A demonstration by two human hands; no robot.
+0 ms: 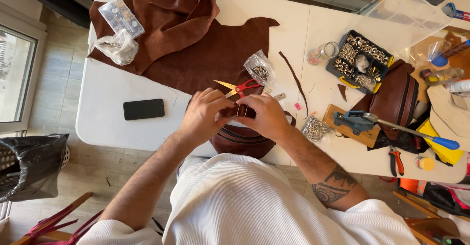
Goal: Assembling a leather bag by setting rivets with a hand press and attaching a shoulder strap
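Bench: white, carried everything, its near edge at the person's waist.
Leather hide: large brown sheet, spread over the far left of the bench, one part folded over itself.
Leather bag: brown, rounded, with a zip line, lay at the near edge of the bench right under both hands.
Second bag: brown, similar, sat well to the right beside a compartment box of metal rings.
Left hand: rested on top of the leather bag, grip pressed together, pinching a small metal buckle from the left.
Right hand: met the left over the bag, grip pinching the same buckle and its strap from the right.
Hand press: blue, with a long blue-tipped lever, stood on a wooden block right of the hands.
Phone: black, lay flat left of the hands, well apart from them.
Scissors: red handles, gold blades, lay just beyond the fingers.
Plastic bag of fittings: clear, small, just beyond the scissors.
Pliers: red-handled, near the right edge of the bench.
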